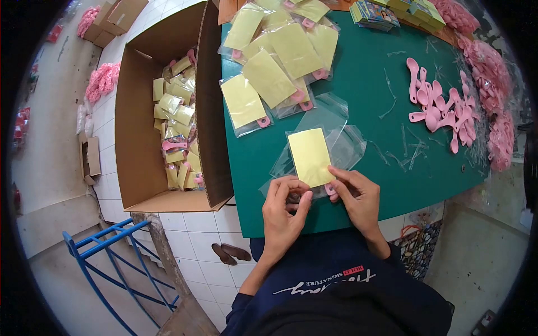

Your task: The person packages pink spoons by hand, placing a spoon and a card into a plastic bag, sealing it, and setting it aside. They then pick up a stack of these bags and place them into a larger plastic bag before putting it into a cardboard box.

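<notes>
A clear plastic bag with a yellow card [311, 157] in it lies at the near edge of the green table. The handle end of a pink spoon [330, 189] shows below the card's lower right corner. My left hand [284, 210] has its thumb and curled fingers closed on the bag's lower left edge. At the lower right, my right hand [357, 200] pinches the bag by the card's corner and the spoon handle. Flat clear bags [344, 143] lie spread beneath and beyond this one.
Filled bags [280, 56] are piled at the back left of the table [370, 196]. Loose pink spoons [434, 109] lie on the right, near bagged spoons [487, 73]. Card stacks [375, 15] stand at the back. A cardboard box [134, 140] of filled bags stands left.
</notes>
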Available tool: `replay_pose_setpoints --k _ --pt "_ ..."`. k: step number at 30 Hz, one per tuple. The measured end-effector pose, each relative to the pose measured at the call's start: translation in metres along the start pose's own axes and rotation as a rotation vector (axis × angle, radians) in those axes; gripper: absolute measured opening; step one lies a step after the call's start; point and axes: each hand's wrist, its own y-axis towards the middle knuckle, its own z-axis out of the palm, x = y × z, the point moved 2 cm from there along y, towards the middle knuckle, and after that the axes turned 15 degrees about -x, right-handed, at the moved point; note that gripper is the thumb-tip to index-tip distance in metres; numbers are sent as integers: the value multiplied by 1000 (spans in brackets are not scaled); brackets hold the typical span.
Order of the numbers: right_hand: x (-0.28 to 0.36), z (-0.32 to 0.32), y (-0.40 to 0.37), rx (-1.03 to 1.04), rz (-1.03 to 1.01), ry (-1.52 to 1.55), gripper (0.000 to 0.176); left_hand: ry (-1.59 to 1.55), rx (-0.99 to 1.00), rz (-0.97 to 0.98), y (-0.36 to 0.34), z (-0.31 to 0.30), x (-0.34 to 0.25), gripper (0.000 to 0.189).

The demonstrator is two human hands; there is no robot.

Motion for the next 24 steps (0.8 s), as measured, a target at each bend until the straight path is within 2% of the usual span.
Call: replay_pose_setpoints --k 3,8,24 --pt "4 1 -1 10 -109 -123 28 78 0 39 6 1 -4 9" --pt "4 1 -3 11 -84 -90 32 156 -28 81 14 4 -9 9" --pt "2 0 -5 10 -63 -58 37 138 -66 59 12 6 -4 9"
